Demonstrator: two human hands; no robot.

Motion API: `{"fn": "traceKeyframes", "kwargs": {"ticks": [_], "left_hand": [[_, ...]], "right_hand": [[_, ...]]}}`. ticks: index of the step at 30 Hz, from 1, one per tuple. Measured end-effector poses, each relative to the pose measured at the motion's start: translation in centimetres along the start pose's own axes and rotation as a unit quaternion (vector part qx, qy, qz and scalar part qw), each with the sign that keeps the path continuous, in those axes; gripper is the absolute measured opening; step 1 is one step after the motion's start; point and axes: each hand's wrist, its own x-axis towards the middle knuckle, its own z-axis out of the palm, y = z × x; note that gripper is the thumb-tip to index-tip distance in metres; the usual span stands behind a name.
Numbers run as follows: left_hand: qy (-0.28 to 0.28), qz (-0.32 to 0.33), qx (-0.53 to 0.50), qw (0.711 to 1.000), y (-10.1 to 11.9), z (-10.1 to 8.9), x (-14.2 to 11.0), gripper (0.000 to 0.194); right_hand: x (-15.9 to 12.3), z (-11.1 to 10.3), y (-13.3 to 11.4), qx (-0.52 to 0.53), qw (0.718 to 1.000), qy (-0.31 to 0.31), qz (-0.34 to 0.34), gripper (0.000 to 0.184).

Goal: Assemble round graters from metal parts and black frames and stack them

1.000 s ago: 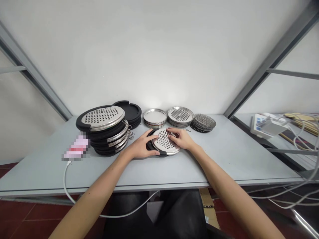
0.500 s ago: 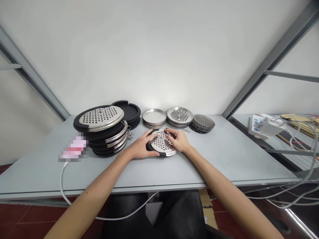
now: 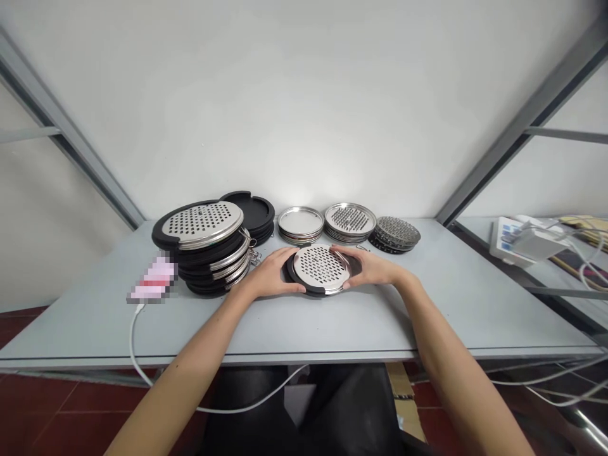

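Grater (image 3: 322,266): lying right of tall stack (image 3: 208,254) | clasped by half-open left hand (image 3: 274,273) on stack-side edge, half-open right hand (image 3: 373,267) on opposite edge | best to squeeze evenly, keeping level

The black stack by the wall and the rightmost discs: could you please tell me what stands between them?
The head view shows plain silver trays, then patterned silver plates to their right, each stacked.
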Motion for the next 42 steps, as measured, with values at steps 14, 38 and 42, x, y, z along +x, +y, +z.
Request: {"fn": "traceKeyframes", "kwargs": {"ticks": [14,38,42], "left_hand": [[0.026,-0.014,-0.007,1.000,-0.5,0.5,-0.1,0.091],[0.015,-0.026,0.023,0.999,-0.4,0.3,-0.1,0.090],[0.017,-0.005,0.023,1.000,-0.5,0.2,-0.1,0.088]], "right_hand": [[0.5,1.4,-0.6,0.003,0.999,0.040,-0.012,0.106],[0.3,1.5,-0.8,0.017,0.999,0.025,0.030,0.108],[0.5,1.8,-0.8,0.027,0.999,0.034,0.024,0.114]]}}
